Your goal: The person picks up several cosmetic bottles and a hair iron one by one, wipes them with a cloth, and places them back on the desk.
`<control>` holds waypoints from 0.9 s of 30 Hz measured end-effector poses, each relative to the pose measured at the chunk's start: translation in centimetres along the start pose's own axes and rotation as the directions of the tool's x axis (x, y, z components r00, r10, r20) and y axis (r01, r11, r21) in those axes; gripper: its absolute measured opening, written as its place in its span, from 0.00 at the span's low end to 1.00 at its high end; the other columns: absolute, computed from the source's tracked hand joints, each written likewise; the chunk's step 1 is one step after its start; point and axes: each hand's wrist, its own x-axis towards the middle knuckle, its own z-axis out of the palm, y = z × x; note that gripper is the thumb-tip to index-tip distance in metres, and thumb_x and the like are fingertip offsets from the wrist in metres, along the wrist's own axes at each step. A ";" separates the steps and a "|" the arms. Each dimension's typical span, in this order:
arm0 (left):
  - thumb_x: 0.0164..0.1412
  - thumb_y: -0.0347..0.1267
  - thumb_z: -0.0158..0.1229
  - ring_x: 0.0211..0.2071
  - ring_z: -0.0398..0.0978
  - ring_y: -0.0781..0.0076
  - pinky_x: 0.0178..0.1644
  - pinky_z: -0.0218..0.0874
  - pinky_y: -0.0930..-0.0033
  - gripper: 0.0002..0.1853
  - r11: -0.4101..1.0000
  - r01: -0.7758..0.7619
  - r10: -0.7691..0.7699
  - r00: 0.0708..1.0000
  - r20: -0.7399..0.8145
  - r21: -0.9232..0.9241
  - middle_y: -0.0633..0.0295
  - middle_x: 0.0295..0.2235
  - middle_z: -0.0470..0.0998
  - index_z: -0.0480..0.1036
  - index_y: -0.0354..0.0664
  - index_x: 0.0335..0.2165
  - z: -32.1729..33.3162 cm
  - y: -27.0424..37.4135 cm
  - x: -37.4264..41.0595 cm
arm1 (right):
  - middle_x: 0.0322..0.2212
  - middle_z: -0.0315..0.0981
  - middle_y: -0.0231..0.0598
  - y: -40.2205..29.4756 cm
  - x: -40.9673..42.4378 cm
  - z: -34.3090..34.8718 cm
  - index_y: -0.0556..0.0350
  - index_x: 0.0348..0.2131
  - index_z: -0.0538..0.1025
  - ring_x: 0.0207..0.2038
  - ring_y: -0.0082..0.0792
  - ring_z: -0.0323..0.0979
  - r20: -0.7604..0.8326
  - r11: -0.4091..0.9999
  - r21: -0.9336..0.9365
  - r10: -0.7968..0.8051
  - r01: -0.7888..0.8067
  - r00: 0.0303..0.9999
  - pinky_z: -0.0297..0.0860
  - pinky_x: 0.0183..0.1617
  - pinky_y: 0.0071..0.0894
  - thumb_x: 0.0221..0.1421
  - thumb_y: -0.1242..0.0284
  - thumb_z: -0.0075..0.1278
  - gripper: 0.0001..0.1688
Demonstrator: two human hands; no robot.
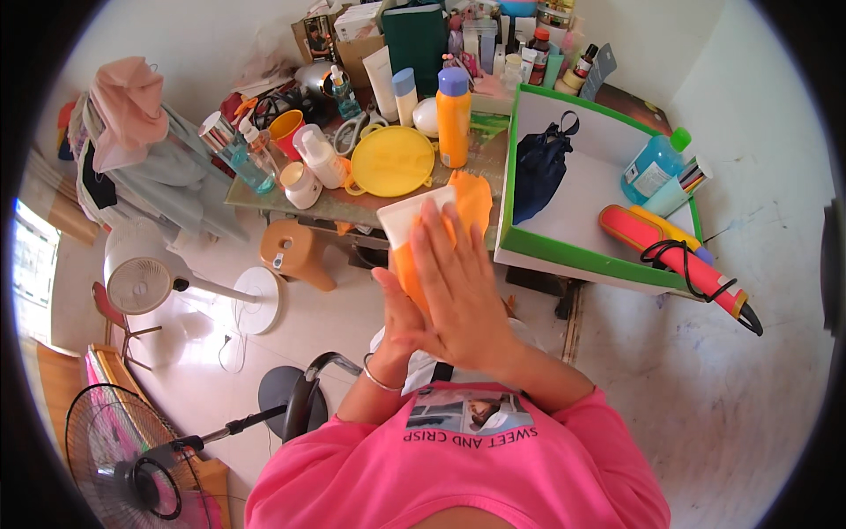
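Observation:
A squeeze tube (411,264), orange with a white flat end, is pressed between my two palms in front of my chest. My right hand (462,291) lies over it with fingers stretched out. My left hand (398,311), with a silver bangle at the wrist, is on the tube's other side. Beyond my fingertips, an orange cloth (473,198) hangs over the table's front edge. Behind it stand a yellow round plastic lid (393,161) or dish and an orange bottle with a purple cap (453,119). A white pump bottle (320,157) and a white jar (301,184) are further left.
At right, a green-edged white box (595,263) holds a dark drawstring pouch (543,168), a blue bottle (653,168) and a red hair straightener (674,254). An orange stool (291,251) and a white fan (149,271) stand left; a black-caged fan (139,463) is lower left.

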 end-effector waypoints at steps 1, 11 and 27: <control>0.63 0.61 0.25 0.63 0.49 0.66 0.64 0.43 0.64 0.44 0.991 -0.008 0.002 0.999 0.044 0.136 0.56 0.63 0.50 0.41 0.39 0.63 0.1 0.1 -0.3 | 0.61 0.46 0.60 0.0 0.6 -0.3 0.70 0.60 0.51 0.64 0.60 0.44 -0.037 1.000 -0.018 -0.004 0.004 0.999 0.43 0.64 0.57 0.53 0.40 0.37 0.55; 0.62 0.59 0.37 0.57 0.59 0.64 0.59 0.51 0.66 0.44 0.876 -0.052 -0.029 0.987 0.160 0.479 0.52 0.58 0.58 0.46 0.31 0.60 0.4 1.6 -0.7 | 0.53 0.56 0.59 1.3 2.2 -1.7 0.71 0.58 0.55 0.54 0.60 0.56 -0.159 0.954 0.290 0.127 -0.077 0.979 0.48 0.62 0.52 0.59 0.53 0.42 0.42; 0.63 0.60 0.30 0.53 0.66 0.62 0.57 0.57 0.64 0.42 0.985 0.059 -0.023 0.976 -0.215 0.164 0.51 0.53 0.66 0.55 0.33 0.57 -1.6 1.4 -0.9 | 0.58 0.44 0.72 -0.6 -1.4 3.0 0.71 0.61 0.43 0.61 0.67 0.46 -0.085 0.915 0.391 0.145 -0.101 0.986 0.44 0.64 0.54 0.58 0.50 0.42 0.50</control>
